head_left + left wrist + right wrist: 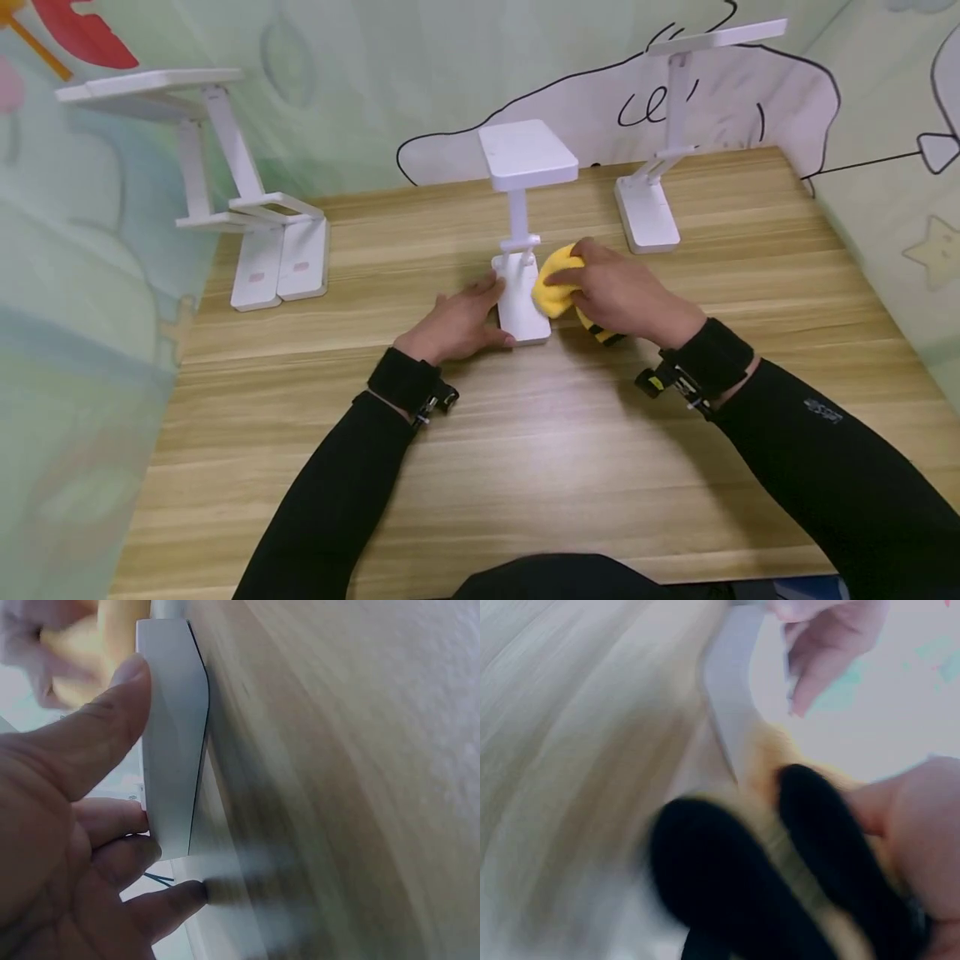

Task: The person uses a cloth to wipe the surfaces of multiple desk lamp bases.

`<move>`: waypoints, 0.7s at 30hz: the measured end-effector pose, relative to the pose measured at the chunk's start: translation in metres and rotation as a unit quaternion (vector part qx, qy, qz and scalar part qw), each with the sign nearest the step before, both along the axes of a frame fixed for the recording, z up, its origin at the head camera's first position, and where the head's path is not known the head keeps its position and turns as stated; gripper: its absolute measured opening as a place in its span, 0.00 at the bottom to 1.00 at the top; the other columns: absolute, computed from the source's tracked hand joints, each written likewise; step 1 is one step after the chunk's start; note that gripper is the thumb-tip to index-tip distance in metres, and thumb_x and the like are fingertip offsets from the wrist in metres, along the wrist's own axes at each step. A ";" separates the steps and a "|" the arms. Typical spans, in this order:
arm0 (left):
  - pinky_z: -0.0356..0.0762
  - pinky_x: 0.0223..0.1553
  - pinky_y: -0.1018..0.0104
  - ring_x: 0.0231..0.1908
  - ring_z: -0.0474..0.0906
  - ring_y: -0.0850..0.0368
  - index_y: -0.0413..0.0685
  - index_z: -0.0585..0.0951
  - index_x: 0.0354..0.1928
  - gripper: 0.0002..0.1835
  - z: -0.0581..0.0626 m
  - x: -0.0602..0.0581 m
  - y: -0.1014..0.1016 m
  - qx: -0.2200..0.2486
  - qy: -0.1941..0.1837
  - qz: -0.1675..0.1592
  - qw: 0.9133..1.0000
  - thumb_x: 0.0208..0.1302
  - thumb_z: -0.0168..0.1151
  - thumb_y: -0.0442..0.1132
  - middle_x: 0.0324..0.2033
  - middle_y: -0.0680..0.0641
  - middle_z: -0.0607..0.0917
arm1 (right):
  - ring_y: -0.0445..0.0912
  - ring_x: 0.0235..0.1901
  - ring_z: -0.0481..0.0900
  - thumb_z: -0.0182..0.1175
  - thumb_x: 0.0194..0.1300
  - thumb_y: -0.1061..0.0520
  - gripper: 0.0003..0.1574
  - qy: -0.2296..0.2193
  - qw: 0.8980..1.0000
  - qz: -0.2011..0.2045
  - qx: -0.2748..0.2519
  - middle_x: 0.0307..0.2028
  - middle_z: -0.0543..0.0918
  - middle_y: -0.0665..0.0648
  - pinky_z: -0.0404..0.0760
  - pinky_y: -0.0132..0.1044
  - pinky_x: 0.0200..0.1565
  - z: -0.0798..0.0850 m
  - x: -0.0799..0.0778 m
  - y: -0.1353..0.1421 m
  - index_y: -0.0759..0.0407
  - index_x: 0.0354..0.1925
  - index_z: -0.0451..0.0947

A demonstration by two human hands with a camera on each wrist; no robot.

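Note:
A white desk lamp (522, 304) stands on the wooden table, its square head level above its base. My left hand (462, 321) holds the base from the left, the thumb at its near end and the fingers along its side. In the left wrist view, thumb and fingers span the edge of the lamp base (174, 735). My right hand (626, 292) grips a bunched yellow cloth (557, 287) with black stripes against the base's right side. The right wrist view shows the cloth's black stripes (712, 877), blurred and close to the camera.
Two more white lamps (279, 258) stand side by side at the back left of the table (525, 467). Another white lamp (648, 215) stands at the back right. A printed curtain (337, 92) hangs behind the table and along its sides.

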State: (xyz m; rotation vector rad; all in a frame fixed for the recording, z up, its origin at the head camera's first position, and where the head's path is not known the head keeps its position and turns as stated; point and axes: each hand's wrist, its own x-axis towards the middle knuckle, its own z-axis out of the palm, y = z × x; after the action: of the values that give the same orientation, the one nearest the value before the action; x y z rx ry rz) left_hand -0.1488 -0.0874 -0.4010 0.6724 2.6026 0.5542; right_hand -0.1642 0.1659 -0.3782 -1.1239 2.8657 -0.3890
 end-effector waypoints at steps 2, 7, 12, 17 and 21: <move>0.51 0.61 0.24 0.72 0.49 0.49 0.53 0.49 0.76 0.50 -0.001 0.000 0.000 -0.001 -0.001 0.001 1.000 0.60 0.62 0.62 0.76 0.44 0.48 | 0.56 0.42 0.74 0.56 0.61 0.63 0.25 0.039 0.999 -0.010 -0.006 0.48 0.72 0.69 0.79 0.46 0.30 -0.006 -0.002 -0.009 0.51 0.57 0.79; 0.50 0.61 0.24 0.72 0.49 0.50 0.59 0.49 0.76 0.49 -0.002 -0.002 0.002 0.001 -0.003 0.001 1.000 0.60 0.61 0.63 0.76 0.45 0.48 | 0.56 0.42 0.71 0.53 0.65 0.60 0.24 0.090 0.996 -0.006 -0.001 0.45 0.72 0.71 0.80 0.44 0.27 -0.020 -0.003 -0.027 0.54 0.59 0.77; 0.49 0.62 0.25 0.73 0.47 0.51 0.53 0.48 0.76 0.51 -0.003 -0.002 0.003 -0.004 -0.009 0.001 1.000 0.60 0.61 0.63 0.76 0.45 0.46 | 0.55 0.36 0.69 0.54 0.62 0.62 0.21 0.087 0.995 -0.038 0.039 0.38 0.75 0.68 0.79 0.45 0.26 -0.017 -0.010 -0.017 0.58 0.53 0.81; 0.49 0.63 0.26 0.73 0.46 0.51 0.51 0.49 0.76 0.50 -0.002 -0.002 0.001 -0.008 -0.011 0.006 1.000 0.60 0.62 0.62 0.76 0.46 0.47 | 0.56 0.33 0.69 0.54 0.61 0.63 0.19 0.062 0.990 -0.120 0.047 0.36 0.75 0.66 0.77 0.47 0.23 -0.012 -0.027 -0.007 0.61 0.50 0.80; 0.49 0.63 0.26 0.73 0.46 0.50 0.52 0.49 0.76 0.50 -0.002 -0.002 0.001 -0.008 -0.013 0.008 1.000 0.60 0.62 0.63 0.76 0.46 0.47 | 0.56 0.33 0.71 0.54 0.67 0.58 0.24 0.019 0.982 -0.188 -0.027 0.46 0.70 0.69 0.75 0.46 0.23 -0.016 -0.043 -0.015 0.60 0.61 0.72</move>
State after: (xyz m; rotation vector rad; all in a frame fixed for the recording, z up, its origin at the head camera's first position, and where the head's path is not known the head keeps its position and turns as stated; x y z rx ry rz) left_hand -0.1505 -0.0865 -0.4028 0.6359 2.5883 0.5421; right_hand -0.2075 0.1507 -0.3942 -0.5911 3.1152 -0.4631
